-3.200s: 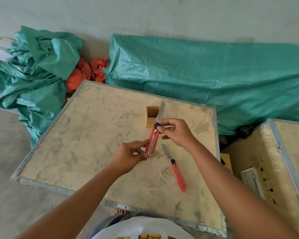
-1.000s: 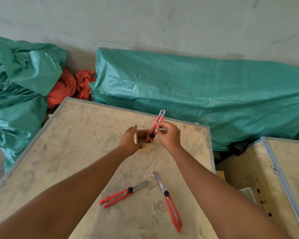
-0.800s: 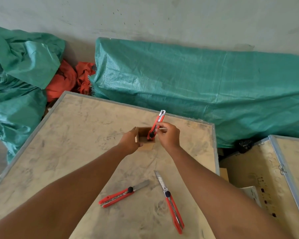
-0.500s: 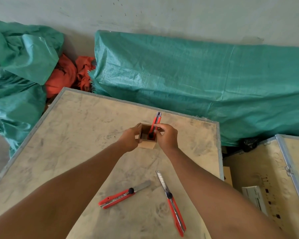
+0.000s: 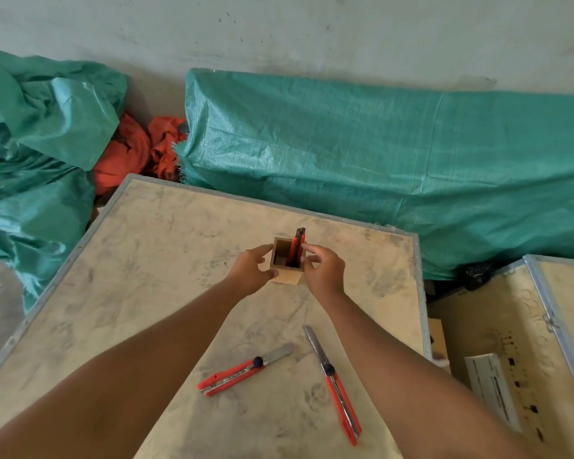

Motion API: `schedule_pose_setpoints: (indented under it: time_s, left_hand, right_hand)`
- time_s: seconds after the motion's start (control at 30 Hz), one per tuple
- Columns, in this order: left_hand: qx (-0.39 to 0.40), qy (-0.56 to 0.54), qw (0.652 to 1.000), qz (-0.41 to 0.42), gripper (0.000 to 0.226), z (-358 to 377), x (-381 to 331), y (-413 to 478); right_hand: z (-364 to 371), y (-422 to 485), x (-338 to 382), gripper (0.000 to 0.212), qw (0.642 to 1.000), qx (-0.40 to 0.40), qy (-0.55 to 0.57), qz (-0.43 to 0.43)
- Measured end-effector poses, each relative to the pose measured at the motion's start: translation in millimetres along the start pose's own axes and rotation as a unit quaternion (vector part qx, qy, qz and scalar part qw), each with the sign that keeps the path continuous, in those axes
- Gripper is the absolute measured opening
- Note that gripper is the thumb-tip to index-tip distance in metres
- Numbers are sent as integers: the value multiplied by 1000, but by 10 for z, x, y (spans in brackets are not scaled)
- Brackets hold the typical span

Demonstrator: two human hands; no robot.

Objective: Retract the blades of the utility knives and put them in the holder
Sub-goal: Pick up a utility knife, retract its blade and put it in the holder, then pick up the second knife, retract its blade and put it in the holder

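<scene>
A pale, stained wall ran across the back. Under it lay a long green tarp, with another tarp heap bunched at left and orange cloth wedged between. The scuffed tabletop had a metal rim, and a crate sat right.

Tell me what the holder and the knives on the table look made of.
Holder: looks like unfinished wood or fibreboard, tan and matte with square walls. Both loose knives: glossy red casings, probably plastic, with bare grey shiny blades, likely steel.
</scene>
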State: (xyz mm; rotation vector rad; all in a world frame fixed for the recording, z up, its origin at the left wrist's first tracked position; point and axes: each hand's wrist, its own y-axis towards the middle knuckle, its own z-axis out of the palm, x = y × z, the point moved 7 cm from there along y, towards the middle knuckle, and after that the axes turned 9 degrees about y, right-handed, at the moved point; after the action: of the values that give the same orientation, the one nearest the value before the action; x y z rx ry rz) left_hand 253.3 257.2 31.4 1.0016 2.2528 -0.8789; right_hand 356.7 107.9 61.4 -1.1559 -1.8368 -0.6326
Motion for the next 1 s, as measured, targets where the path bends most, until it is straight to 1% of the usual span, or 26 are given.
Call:
schedule_pose_setpoints:
  time_s: [0.13, 0.23, 0.3, 0.43, 0.53, 0.57, 0.63, 0.7, 0.77, 0.87, 1.0]
  left_hand:
    - [-1, -24, 1000, 8, 61, -21, 188, -317]
    - [13, -27, 1000, -4, 57, 29, 418, -669]
    - [23, -21, 999, -17, 54, 90, 613, -910]
    - [25, -9, 997, -71, 48, 268, 1065, -1359]
    - [44, 43, 992, -113, 52, 428, 1381, -1605]
    - [54, 68, 990, -112, 54, 462, 1438, -1672]
    - [64, 125, 987, -74, 53, 498, 1471, -1741]
    - [66, 157, 985, -33, 41, 518, 1462, -1786]
    - [71, 163, 984, -12, 34, 540, 1464, -1814]
    - [73, 160, 984, 5, 34, 553, 1454, -1838]
    - [70, 134, 988, 11, 32, 538, 1435, -1911]
  right_hand:
    - [21, -339, -92, 29, 999, 10, 37, 34]
    - [156, -718, -219, 28, 994, 44, 50, 87]
    - [290, -1003, -334, 27, 987, 80, 53, 128]
    - [615, -1609, -597, 34, 962, 165, 45, 212]
    - [810, -1934, -750, 42, 954, 188, 16, 232]
    - [843, -2006, -770, 42, 955, 181, 13, 234]
    - [883, -2085, -768, 40, 960, 159, 13, 229]
    - [922, -2131, -756, 38, 963, 131, 20, 234]
    - [979, -2154, -777, 37, 961, 111, 35, 250]
    - [1059, -2152, -899, 35, 951, 84, 79, 286]
    - [1020, -2171, -852, 21, 944, 27, 135, 301]
